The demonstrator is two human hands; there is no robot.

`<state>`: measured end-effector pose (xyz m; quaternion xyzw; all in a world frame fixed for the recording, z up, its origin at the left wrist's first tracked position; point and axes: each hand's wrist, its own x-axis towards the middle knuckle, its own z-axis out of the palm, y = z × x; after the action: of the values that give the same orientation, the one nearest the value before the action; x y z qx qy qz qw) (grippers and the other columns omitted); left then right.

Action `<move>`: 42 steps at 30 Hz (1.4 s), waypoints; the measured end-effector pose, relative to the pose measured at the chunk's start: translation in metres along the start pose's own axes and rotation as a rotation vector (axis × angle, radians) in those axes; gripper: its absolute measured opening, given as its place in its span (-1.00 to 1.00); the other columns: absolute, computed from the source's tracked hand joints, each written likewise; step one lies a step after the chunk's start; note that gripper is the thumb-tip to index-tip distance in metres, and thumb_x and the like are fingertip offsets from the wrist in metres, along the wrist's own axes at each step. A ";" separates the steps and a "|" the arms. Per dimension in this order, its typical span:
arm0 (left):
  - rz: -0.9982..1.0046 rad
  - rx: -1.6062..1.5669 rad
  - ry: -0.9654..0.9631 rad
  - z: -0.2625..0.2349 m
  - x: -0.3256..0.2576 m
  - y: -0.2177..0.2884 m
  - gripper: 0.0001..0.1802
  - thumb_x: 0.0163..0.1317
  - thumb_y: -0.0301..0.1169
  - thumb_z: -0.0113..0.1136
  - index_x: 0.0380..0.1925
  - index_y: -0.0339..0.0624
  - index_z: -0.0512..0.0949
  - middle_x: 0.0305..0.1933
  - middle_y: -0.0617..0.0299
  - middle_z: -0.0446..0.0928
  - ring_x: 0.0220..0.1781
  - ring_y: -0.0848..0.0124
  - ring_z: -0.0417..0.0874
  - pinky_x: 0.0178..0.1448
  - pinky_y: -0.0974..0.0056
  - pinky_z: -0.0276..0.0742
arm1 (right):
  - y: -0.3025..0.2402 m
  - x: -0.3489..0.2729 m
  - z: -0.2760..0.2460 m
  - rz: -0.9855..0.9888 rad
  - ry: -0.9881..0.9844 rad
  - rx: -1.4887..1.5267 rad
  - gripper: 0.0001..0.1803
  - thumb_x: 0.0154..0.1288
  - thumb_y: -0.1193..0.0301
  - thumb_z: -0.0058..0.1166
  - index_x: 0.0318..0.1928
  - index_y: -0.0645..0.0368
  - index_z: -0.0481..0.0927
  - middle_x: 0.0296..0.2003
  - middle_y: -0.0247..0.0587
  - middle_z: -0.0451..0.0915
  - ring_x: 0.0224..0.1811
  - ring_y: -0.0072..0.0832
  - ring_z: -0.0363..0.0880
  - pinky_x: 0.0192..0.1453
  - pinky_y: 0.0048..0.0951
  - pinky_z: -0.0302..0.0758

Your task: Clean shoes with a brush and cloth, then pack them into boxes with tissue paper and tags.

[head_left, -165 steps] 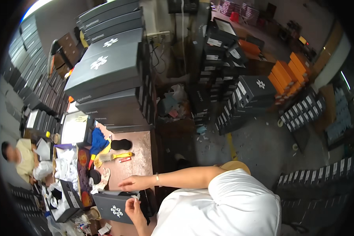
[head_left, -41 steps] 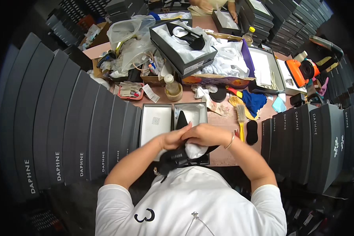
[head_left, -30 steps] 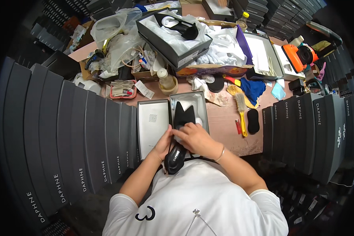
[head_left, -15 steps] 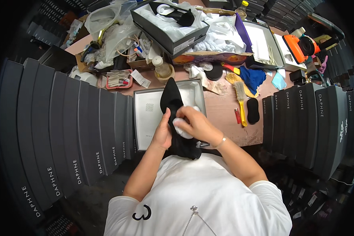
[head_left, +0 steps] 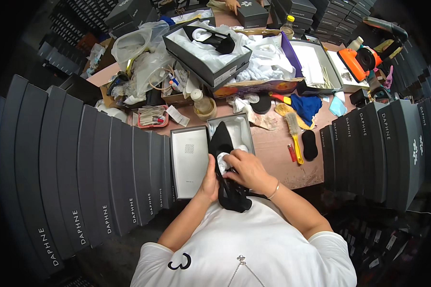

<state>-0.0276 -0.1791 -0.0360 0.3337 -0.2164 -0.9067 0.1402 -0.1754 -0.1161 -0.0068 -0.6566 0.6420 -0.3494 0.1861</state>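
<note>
A black pointed shoe (head_left: 220,139) is held toe-away in front of my chest. My left hand (head_left: 209,182) is closed round its left side. A wad of white tissue paper (head_left: 222,163) sits at the shoe's opening, part of it inside. My right hand (head_left: 249,168) is bent over the opening with its fingers on the wad; the fingertips are partly hidden. Beneath the shoe lie a grey shoebox (head_left: 244,125), with white paper in it, and a pale-lined box lid (head_left: 187,160) to its left.
Stacked dark shoeboxes (head_left: 96,167) wall the left, and more boxes (head_left: 368,148) the right. A yellow-handled brush (head_left: 294,136), a red lighter (head_left: 292,153) and a black oval pad (head_left: 310,146) lie right. Behind stands an open shoebox (head_left: 210,67) with a shoe. Another person's hand (head_left: 233,5) shows far off.
The view has shifted, so the scene sits lower. My right fingers have moved to the shoe's opening, and the tissue wad now lies further in it. My left hand keeps its hold.
</note>
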 end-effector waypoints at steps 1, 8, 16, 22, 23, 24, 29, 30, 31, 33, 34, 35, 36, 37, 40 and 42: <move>-0.007 0.022 -0.007 -0.002 0.002 -0.004 -0.11 0.24 0.42 -0.43 0.13 -0.15 0.35 -0.01 0.12 0.50 -0.01 0.32 0.59 -0.02 0.23 0.60 | 0.006 0.004 0.003 0.088 -0.009 -0.037 -0.55 0.05 0.26 0.31 -0.07 0.13 0.49 -0.17 -0.06 0.47 -0.14 -0.08 0.50 -0.11 -0.21 0.48; 0.039 0.078 -0.025 0.010 -0.005 -0.004 -0.18 0.20 0.44 -0.30 -0.05 -0.09 0.45 -0.33 0.24 0.52 -0.30 0.44 0.57 -0.15 0.35 0.56 | 0.024 0.011 0.004 0.226 0.196 0.385 -0.21 -0.02 0.39 0.41 0.21 0.12 0.25 -0.05 0.07 0.46 -0.06 -0.04 0.51 0.05 -0.25 0.48; 0.014 0.182 0.058 0.016 0.015 -0.021 -0.18 0.23 0.40 -0.23 -0.15 -0.23 0.47 -0.44 0.17 0.55 -0.42 0.38 0.63 -0.30 0.38 0.60 | 0.046 0.018 0.022 0.441 0.181 0.295 -0.48 0.25 0.28 0.11 0.12 0.33 0.34 -0.28 0.41 0.55 -0.15 0.17 0.57 -0.08 -0.11 0.49; -0.037 -0.082 0.094 0.014 0.030 -0.003 -0.17 0.29 0.24 -0.18 0.00 -0.48 0.42 -0.28 -0.06 0.59 -0.26 0.18 0.70 -0.13 0.18 0.70 | 0.092 -0.029 -0.025 0.385 0.100 0.451 -0.25 0.19 0.20 0.22 0.28 0.33 0.24 -0.01 0.27 0.51 -0.08 -0.04 0.58 0.01 -0.20 0.49; -0.102 -0.120 -0.035 0.011 0.030 0.003 -0.13 0.28 0.26 -0.18 0.02 -0.51 0.40 -0.26 -0.08 0.59 -0.24 0.17 0.70 -0.11 0.18 0.70 | 0.126 -0.051 -0.035 0.572 0.146 0.186 -0.30 0.19 0.23 0.21 0.24 0.34 0.29 -0.04 0.26 0.53 -0.09 -0.02 0.58 0.00 -0.19 0.50; -0.149 -0.162 -0.152 0.007 0.026 0.007 -0.09 0.26 0.29 -0.19 0.04 -0.54 0.38 -0.25 -0.11 0.59 -0.23 0.16 0.70 -0.08 0.17 0.71 | 0.157 -0.071 -0.050 0.734 0.179 -0.079 -0.35 0.20 0.25 0.20 0.21 0.34 0.34 -0.08 0.24 0.54 -0.09 0.00 0.59 -0.02 -0.17 0.51; -0.099 0.183 -0.077 0.042 -0.006 -0.007 -0.50 0.32 -0.09 0.05 0.03 -0.29 0.36 -0.18 -0.04 0.59 -0.20 0.22 0.69 -0.11 0.21 0.67 | 0.236 -0.111 -0.054 0.928 0.182 -0.384 -0.68 0.12 0.27 0.19 -0.25 0.27 0.52 -0.30 0.15 0.60 -0.22 0.06 0.60 -0.13 -0.04 0.53; -0.160 0.229 -0.023 0.044 -0.006 -0.001 -0.64 0.33 -0.23 0.05 -0.01 -0.23 0.35 -0.15 0.00 0.58 -0.24 0.25 0.69 -0.16 0.21 0.67 | 0.243 -0.107 -0.048 0.955 0.141 -0.402 -0.70 0.11 0.28 0.19 -0.28 0.26 0.52 -0.32 0.14 0.61 -0.24 0.06 0.61 -0.15 -0.04 0.53; -0.143 0.267 0.001 0.041 -0.005 0.004 -0.67 0.34 -0.25 0.05 -0.03 -0.23 0.35 -0.17 0.02 0.59 -0.26 0.27 0.68 -0.18 0.22 0.66 | 0.246 -0.103 -0.041 0.970 0.165 -0.400 -0.72 0.09 0.29 0.20 -0.29 0.25 0.53 -0.33 0.12 0.61 -0.25 0.05 0.62 -0.16 -0.05 0.54; -0.119 0.252 0.036 0.030 0.010 0.015 -0.72 0.34 -0.28 0.05 -0.07 -0.21 0.37 -0.22 0.06 0.60 -0.30 0.31 0.67 -0.23 0.25 0.66 | 0.246 -0.097 -0.035 0.956 0.182 -0.407 -0.73 0.05 0.33 0.21 -0.29 0.23 0.54 -0.34 0.11 0.61 -0.26 0.03 0.62 -0.18 -0.06 0.54; -0.179 0.160 0.081 0.028 0.015 0.023 -0.73 0.35 -0.25 0.06 -0.13 -0.22 0.44 -0.28 0.09 0.61 -0.31 0.34 0.67 -0.24 0.29 0.65 | 0.242 -0.098 -0.037 0.932 0.176 -0.417 -0.73 0.04 0.34 0.22 -0.28 0.22 0.54 -0.35 0.11 0.61 -0.26 0.02 0.63 -0.19 -0.06 0.54; -0.139 0.096 0.077 0.030 0.018 0.029 -0.73 0.35 -0.22 0.06 -0.17 -0.22 0.47 -0.31 0.12 0.61 -0.32 0.36 0.67 -0.24 0.31 0.65 | 0.246 -0.104 -0.037 0.838 0.229 -0.422 -0.73 0.04 0.36 0.21 -0.27 0.23 0.53 -0.35 0.12 0.61 -0.29 0.03 0.62 -0.21 -0.05 0.53; -0.095 0.040 0.066 0.033 0.019 0.033 -0.71 0.36 -0.20 0.06 -0.21 -0.23 0.50 -0.33 0.14 0.60 -0.33 0.38 0.67 -0.25 0.33 0.64 | 0.249 -0.108 -0.038 0.745 0.291 -0.422 -0.73 0.03 0.38 0.20 -0.26 0.23 0.53 -0.35 0.12 0.60 -0.31 0.03 0.61 -0.23 -0.04 0.52; -0.081 -0.021 0.067 0.030 0.022 0.033 -0.68 0.36 -0.16 0.07 -0.23 -0.23 0.52 -0.34 0.15 0.60 -0.34 0.39 0.67 -0.25 0.36 0.64 | 0.247 -0.110 -0.043 0.673 0.347 -0.300 -0.71 0.08 0.42 0.17 -0.15 0.25 0.53 -0.40 0.07 0.58 -0.38 -0.03 0.60 -0.27 -0.09 0.50; -0.091 -0.180 0.019 0.010 0.032 0.028 -0.62 0.33 -0.10 0.12 -0.22 -0.24 0.54 -0.35 0.18 0.59 -0.34 0.44 0.65 -0.25 0.41 0.64 | 0.195 -0.100 -0.070 0.737 0.316 0.151 -0.57 0.19 0.51 0.10 0.11 0.22 0.49 -0.51 -0.09 0.51 -0.53 -0.26 0.50 -0.38 -0.29 0.45; -0.169 -0.232 -0.019 -0.004 0.045 0.022 -0.61 0.31 -0.14 0.17 -0.17 -0.29 0.53 -0.32 0.18 0.59 -0.27 0.46 0.65 -0.22 0.42 0.66 | 0.153 -0.095 -0.087 0.769 0.279 0.328 -0.50 0.27 0.52 0.03 0.25 0.17 0.38 -0.50 -0.15 0.50 -0.55 -0.42 0.45 -0.42 -0.44 0.42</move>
<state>-0.0555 -0.2172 -0.0527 0.3237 -0.0824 -0.9373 0.0992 -0.3387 -0.0225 -0.0739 -0.2782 0.7946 -0.4375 0.3159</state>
